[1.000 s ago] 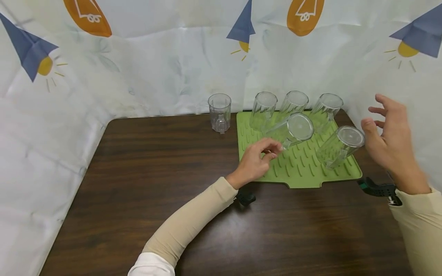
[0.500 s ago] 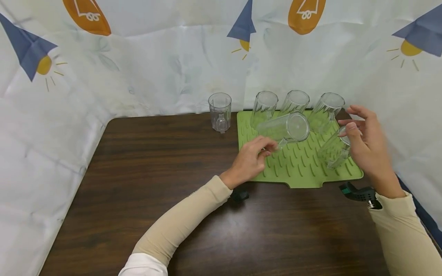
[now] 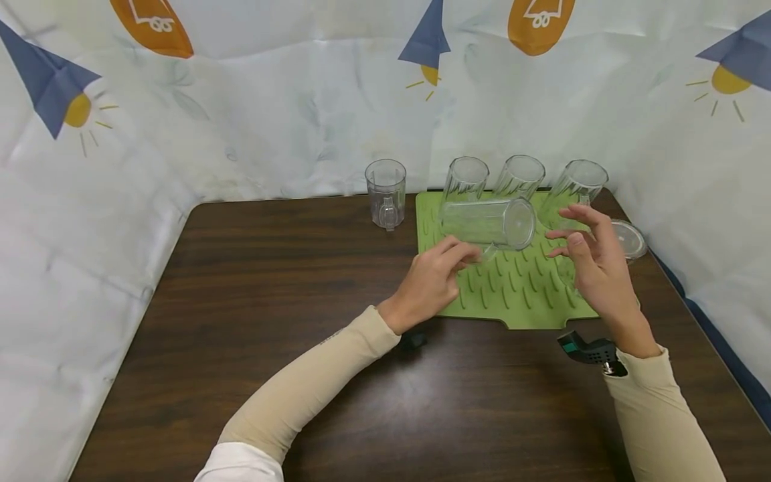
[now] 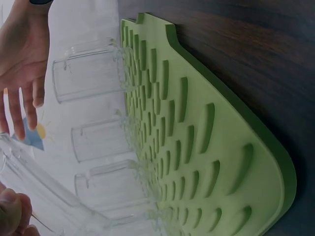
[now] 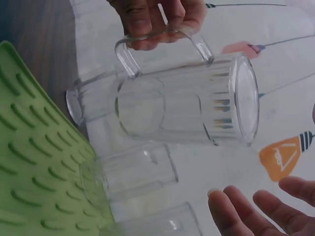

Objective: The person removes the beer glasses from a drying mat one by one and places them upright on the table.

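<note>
"Room by your right hand [image 3: 602, 274]?"
"Narrow gap, between my fingers and the near end of the held mug [image 3: 482, 224]."
"Behind?"
"Blocked: row of three mugs [image 3: 520, 181], back of the green mat [image 3: 506, 301]."
"Right?"
"Another mug [image 3: 630, 239], just beside my hand."
"Front?"
"Mat's front strip passable; my left hand [image 3: 430, 281] bars the left end."
"Left?"
"Wide room over the table [image 3: 289, 268]; lone mug [image 3: 385, 194] stands at the back."

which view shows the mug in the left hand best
The right wrist view: the mug appears large and whole, its handle in the left hand. The head view shows it smaller, handle partly covered; the left wrist view cuts it off.
</note>
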Demonstrator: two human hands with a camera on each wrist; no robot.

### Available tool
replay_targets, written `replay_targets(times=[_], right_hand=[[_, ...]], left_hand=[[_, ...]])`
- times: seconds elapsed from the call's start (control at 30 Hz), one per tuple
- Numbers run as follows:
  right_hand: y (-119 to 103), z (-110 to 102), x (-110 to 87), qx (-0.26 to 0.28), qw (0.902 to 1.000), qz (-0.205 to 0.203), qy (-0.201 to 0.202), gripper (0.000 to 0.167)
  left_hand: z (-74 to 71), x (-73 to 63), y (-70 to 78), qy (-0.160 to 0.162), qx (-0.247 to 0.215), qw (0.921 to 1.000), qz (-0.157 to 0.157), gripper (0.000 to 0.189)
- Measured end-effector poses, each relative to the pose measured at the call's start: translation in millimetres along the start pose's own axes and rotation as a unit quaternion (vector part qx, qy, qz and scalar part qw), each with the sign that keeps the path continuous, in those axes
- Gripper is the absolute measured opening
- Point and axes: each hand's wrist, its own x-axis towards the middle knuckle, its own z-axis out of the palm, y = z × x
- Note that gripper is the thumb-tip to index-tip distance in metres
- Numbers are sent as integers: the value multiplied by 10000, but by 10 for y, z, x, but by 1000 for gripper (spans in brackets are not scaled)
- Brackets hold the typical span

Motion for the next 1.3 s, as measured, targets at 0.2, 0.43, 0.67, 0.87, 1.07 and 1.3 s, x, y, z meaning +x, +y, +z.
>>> replay_targets(times=[0.2,0.43,0.67,0.87,1.07,1.3], right_hand=[[65,115,-25,1136,9929,355,-22,46],[113,202,-56,1460,9883,431,-118,45],[136,256,-80,1538,9859,631,-170,44],[151,286,-87,1433,9856,869,-214,43],[181,324,-76,1215,9859,1125,-236,46],[226,357,-56,1163,9842,1314,-231,45]], left_hand=[[-33,-11,20,44,266,9995,175,54],[-48,-20,30,39,646,9975,285,59],[-38,-29,13,23,1327,9895,570,61],[-27,-31,7,60,1741,9814,805,56],[-23,-36,3,41,2009,9752,922,54],[0,-62,-12,-27,2391,9643,1135,44]])
